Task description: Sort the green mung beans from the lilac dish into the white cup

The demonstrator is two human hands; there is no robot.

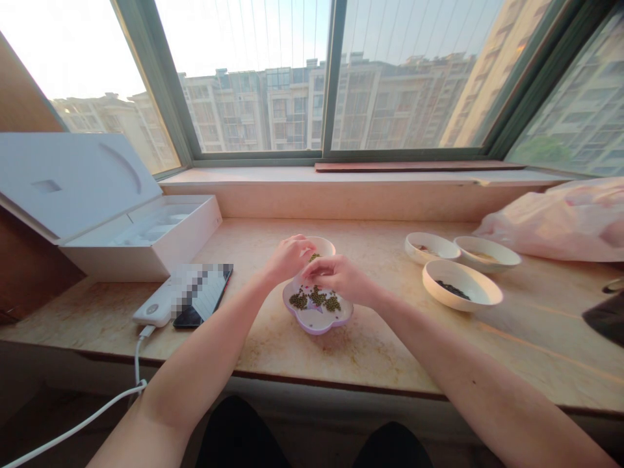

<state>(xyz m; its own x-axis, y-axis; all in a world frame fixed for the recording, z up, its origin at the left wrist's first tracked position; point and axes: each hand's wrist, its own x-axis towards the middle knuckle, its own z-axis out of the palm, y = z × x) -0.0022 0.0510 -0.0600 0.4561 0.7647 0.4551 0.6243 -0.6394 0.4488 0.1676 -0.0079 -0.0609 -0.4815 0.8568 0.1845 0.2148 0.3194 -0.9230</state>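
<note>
Right in front of me is a flower-shaped dish (319, 323) with a pale purple rim. Small green beans (318, 298) lie on it in several little heaps. Behind the dish is a white bowl (325, 244) with more green beans inside, partly covered by my hands. My left hand (291, 257) curls its fingers over the bowl's left rim; its thumb is hidden. Over the back of the dish, at the bowl's near side, my right hand (334, 276) has its fingers bent and drawn together. Whatever is between those fingertips is too small to make out.
To the right stand three white bowls, the nearest bowl (462, 300) with dark bits inside. A plastic bag (560, 221) lies behind them. On the left are an open white box (146, 244), a power bank (155, 308) with a white cable, and a phone (207, 299).
</note>
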